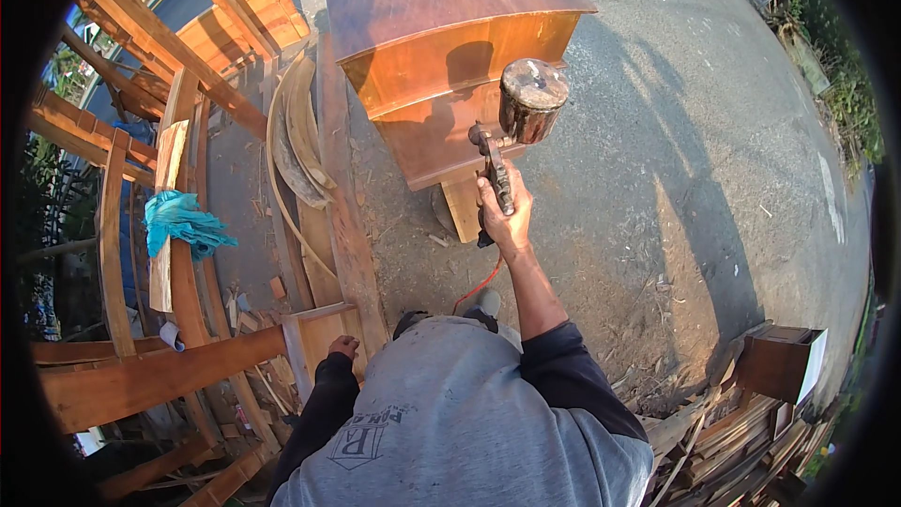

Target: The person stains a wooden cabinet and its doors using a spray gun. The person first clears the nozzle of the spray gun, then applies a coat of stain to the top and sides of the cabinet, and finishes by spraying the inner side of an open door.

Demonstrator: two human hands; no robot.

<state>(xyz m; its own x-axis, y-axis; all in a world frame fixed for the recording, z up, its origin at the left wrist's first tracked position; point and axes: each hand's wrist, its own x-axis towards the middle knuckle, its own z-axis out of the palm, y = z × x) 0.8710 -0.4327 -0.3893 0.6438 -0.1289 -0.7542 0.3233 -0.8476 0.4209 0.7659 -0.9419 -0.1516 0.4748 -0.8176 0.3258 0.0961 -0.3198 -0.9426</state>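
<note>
- Grey pavement [610,253] is sunlit and crossed by long shadows [709,225].
- Wooden frames [160,374] are gathered at left.
- The right side is bordered by greenery [831,61].

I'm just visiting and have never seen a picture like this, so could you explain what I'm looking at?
It shows a person, not a machine. A wide camera on their head looks down, so straight edges bend. The bare right hand grips what looks like a spray gun with a stained cup. Beyond stands reddish-brown wooden furniture. The left hand is low, by a wooden board, with nothing visibly held. At left, a teal cloth hangs over a plank.
</note>
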